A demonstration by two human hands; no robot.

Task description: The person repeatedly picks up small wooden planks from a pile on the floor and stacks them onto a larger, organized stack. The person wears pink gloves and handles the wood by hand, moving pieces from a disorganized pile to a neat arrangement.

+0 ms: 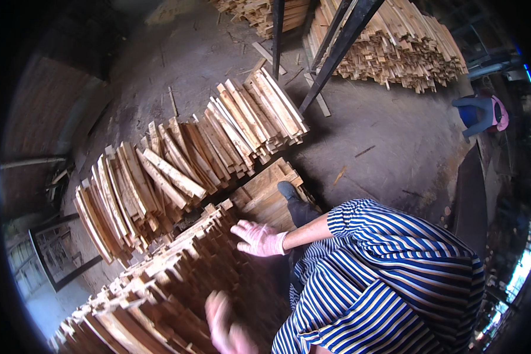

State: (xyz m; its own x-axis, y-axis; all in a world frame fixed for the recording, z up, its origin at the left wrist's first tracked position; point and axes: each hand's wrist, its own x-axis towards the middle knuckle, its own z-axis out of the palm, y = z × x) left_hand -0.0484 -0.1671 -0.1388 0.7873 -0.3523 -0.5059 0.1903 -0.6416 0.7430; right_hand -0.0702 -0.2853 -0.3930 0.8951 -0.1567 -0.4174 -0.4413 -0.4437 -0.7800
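Observation:
My right hand (261, 238), in a thin pinkish-white glove, is stretched out with its fingers apart and nothing in it. It hovers by the near end of a long stack of wooden strips (153, 283); whether the fingertips touch the wood I cannot tell. Below it, my left hand (227, 327) is smeared by motion beside the same stack, so its fingers cannot be made out. Just beyond lies a second row of bundled wooden strips (159, 171), some lying askew on top. My shoe (288, 190) rests on or beside a low wooden platform (265, 194).
Dark metal posts (336, 59) rise beyond the strips. Behind them stands a large wood pile (395, 50), with another pile (265, 17) at the far edge. Loose slats (317, 94) lie on the floor. At the far right a person (484, 113) bends over.

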